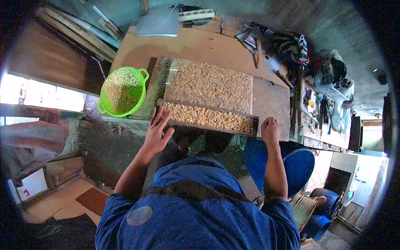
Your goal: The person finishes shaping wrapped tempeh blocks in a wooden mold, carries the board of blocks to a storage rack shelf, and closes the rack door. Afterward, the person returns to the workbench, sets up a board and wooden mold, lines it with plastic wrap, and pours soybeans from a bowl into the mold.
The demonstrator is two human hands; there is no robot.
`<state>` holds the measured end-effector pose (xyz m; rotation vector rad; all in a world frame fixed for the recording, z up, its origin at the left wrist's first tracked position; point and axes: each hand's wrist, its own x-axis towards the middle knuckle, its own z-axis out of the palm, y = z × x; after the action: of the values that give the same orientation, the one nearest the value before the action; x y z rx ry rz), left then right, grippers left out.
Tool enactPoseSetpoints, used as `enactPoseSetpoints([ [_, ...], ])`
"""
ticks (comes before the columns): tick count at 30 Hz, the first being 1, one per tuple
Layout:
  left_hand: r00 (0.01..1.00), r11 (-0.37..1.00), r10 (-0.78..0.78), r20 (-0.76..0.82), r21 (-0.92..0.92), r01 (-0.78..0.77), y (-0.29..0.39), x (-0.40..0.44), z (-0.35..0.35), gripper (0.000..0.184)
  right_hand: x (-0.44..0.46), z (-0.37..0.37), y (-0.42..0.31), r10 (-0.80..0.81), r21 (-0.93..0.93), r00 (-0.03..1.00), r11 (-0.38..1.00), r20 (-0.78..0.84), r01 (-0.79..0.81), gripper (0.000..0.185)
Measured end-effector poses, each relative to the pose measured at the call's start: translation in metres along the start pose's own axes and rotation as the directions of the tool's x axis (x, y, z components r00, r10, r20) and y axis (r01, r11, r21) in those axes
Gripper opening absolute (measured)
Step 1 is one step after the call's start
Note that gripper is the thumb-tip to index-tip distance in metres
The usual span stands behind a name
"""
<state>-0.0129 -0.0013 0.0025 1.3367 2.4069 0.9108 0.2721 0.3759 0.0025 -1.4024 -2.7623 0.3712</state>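
Note:
A wooden frame (187,121) lies at the table's front edge, its narrow tray filled with pale kernels (212,117). Behind that strip, a clear sheet (210,86) covers a wide layer of the same pale pieces. My left hand (156,135) rests its spread fingers at the frame's left front corner. Just beyond the frame's right end is my right hand (270,128), fingers curled together; whatever it may hold is hidden. A green colander (139,98) with pale and brownish pieces stands left of the frame.
A plastic sheet (157,23) and a power strip (196,15) lie at the table's back. Dark bags (291,46) and tools are at the back right. Blue barrels (298,166) stand below the right edge. Wooden planks (79,33) lean at the left.

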Motion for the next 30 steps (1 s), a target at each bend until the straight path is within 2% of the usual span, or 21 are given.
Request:
enactPoseSetpoints([
  [2,1.000,1.000,-0.016,0.000,-0.025,0.016,0.001,-0.001,0.000,0.061,-0.005,-0.021,-0.019,-0.068,0.208,0.984,0.973,-0.165,0.102,0.011],
  [3,1.000,1.000,-0.012,0.002,-0.028,0.012,0.000,-0.001,0.001,0.061,-0.010,-0.034,-0.034,-0.065,0.206,0.984,0.974,-0.166,0.098,0.011],
  [5,1.000,1.000,0.007,-0.009,-0.009,-0.007,-0.001,0.000,0.001,0.061,-0.019,-0.050,-0.068,-0.191,0.484,0.976,0.848,-0.101,0.216,0.010],
  [6,1.000,1.000,0.016,-0.004,-0.012,-0.016,-0.002,0.000,0.002,0.061,-0.018,-0.039,-0.071,-0.329,0.428,0.924,0.819,-0.194,0.381,0.013],
  [8,1.000,1.000,0.005,0.001,-0.004,-0.005,-0.003,0.000,0.002,0.061,-0.018,-0.048,-0.093,-0.271,0.543,0.958,0.792,-0.095,0.278,0.012],
  [9,1.000,1.000,0.006,0.004,-0.020,-0.006,-0.001,0.000,0.000,0.061,-0.012,-0.047,-0.090,-0.269,0.540,0.958,0.794,-0.100,0.279,0.012],
  [11,1.000,0.999,-0.003,0.008,-0.034,0.003,0.001,0.000,-0.002,0.060,0.004,-0.034,-0.076,-0.140,0.555,0.980,0.808,-0.144,0.196,0.013],
  [12,1.000,0.999,-0.015,0.016,-0.045,0.015,0.001,0.000,-0.002,0.060,0.016,-0.025,-0.065,-0.139,0.554,0.979,0.808,-0.147,0.198,0.013],
  [15,1.000,0.999,-0.001,0.008,-0.038,0.001,-0.001,0.000,0.000,0.060,0.049,-0.004,-0.034,-0.014,0.393,0.978,0.914,-0.209,0.097,0.019],
  [16,1.000,0.999,0.001,0.007,-0.039,-0.001,0.000,0.000,-0.001,0.060,0.058,0.002,-0.028,-0.014,0.392,0.977,0.915,-0.212,0.098,0.019],
  [18,1.000,0.999,-0.019,0.011,-0.033,0.019,0.004,0.000,-0.003,0.060,0.074,0.014,-0.023,0.069,0.382,0.985,0.924,-0.156,-0.004,0.024],
  [19,1.000,0.999,-0.019,0.008,-0.031,0.019,0.004,0.000,-0.002,0.060,0.081,0.016,-0.022,0.066,0.383,0.985,0.924,-0.157,-0.001,0.024],
  [21,1.000,0.999,-0.021,0.012,-0.037,0.022,0.003,0.001,-0.002,0.060,0.094,0.022,-0.021,0.092,0.437,0.996,0.895,0.013,-0.088,0.023],
  [22,1.000,0.999,-0.023,0.008,-0.033,0.023,0.002,0.001,-0.001,0.060,0.098,0.026,-0.021,0.087,0.440,0.996,0.894,0.012,-0.083,0.023],
  [24,1.000,1.000,-0.023,0.010,-0.016,0.023,0.001,0.001,0.000,0.061,0.104,0.032,-0.022,-0.029,0.386,0.999,0.922,-0.036,0.041,0.020],
  [25,1.000,1.000,-0.028,0.010,-0.013,0.028,0.001,0.001,-0.001,0.061,0.106,0.035,-0.023,-0.033,0.389,0.999,0.920,-0.032,0.043,0.020],
  [27,0.999,1.000,-0.027,0.021,-0.005,0.027,0.003,0.001,-0.002,0.062,0.109,0.039,-0.025,-0.061,0.241,0.998,0.968,-0.036,0.067,0.020],
  [30,0.999,0.999,-0.041,0.030,0.005,0.041,0.006,0.002,-0.004,0.062,0.111,0.042,-0.023,-0.091,0.213,0.996,0.973,-0.018,0.092,0.020],
])
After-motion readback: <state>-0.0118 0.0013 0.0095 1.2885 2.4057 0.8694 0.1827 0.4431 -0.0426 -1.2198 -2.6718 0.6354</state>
